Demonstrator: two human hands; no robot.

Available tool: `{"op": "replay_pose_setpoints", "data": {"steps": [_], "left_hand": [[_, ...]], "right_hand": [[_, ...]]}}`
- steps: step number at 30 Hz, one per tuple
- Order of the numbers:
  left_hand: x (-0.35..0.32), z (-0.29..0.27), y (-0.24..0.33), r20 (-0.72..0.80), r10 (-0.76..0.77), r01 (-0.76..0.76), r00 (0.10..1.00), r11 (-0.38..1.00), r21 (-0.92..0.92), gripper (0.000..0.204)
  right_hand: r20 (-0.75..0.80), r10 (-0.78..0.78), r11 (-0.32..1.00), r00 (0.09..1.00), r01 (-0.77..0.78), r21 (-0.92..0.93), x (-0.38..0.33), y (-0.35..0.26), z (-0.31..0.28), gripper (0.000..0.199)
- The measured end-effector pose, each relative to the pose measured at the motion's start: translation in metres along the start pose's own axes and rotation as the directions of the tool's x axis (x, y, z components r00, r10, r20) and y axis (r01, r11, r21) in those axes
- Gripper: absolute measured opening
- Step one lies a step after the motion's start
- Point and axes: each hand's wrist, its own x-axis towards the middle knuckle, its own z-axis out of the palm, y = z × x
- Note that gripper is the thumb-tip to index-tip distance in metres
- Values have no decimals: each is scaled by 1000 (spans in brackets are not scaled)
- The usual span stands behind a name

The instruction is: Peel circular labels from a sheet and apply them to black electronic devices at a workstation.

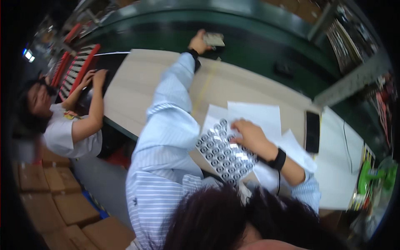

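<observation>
My left hand [198, 43] is stretched far out over the dark green surface beyond the table. Its fingers are closed on the near side of a small pale rectangular piece [214, 39], with something dark beneath it. What exactly the piece is cannot be made out. Close to my body, a clear glossy sheet of round black-and-white stickers [221, 155] lies tilted at the table's near edge. Over its right side rests my right hand [253, 136], thumb and fingers bent but apart, with nothing visible between them. White paper sheets [259, 116] lie under and behind that hand.
A black flat rectangular device [312, 132] lies at the table's right. Farther right is a green fan [371, 177]. A co-worker [77, 125] sits at the left beside a red rack [79, 68]. Cardboard boxes [62, 204] stand at the lower left. A dark object [283, 68] sits on the green surface.
</observation>
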Motion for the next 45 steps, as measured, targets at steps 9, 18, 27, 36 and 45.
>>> {"op": "replay_pose_setpoints", "data": {"steps": [9,18,27,36,45], "left_hand": [[-65,-62,64,5,94,-92,996,961,260,76],[-110,-105,95,265,233,-248,936,969,21,31],[-116,-87,112,387,206,-229,899,973,15,24],[-109,-54,130,444,293,-301,847,952,-52,24],[-88,-7,149,415,336,-385,846,922,38,28]], "right_hand": [[30,-62,996,998,64,-60,8,-10,1,23],[113,-6,1000,994,6,0,16,-8,-2,21],[265,143,971,954,-187,149,26,-9,-11,15],[375,161,942,913,-256,217,29,1,-18,14],[418,77,918,905,-228,325,30,16,-22,13]]}}
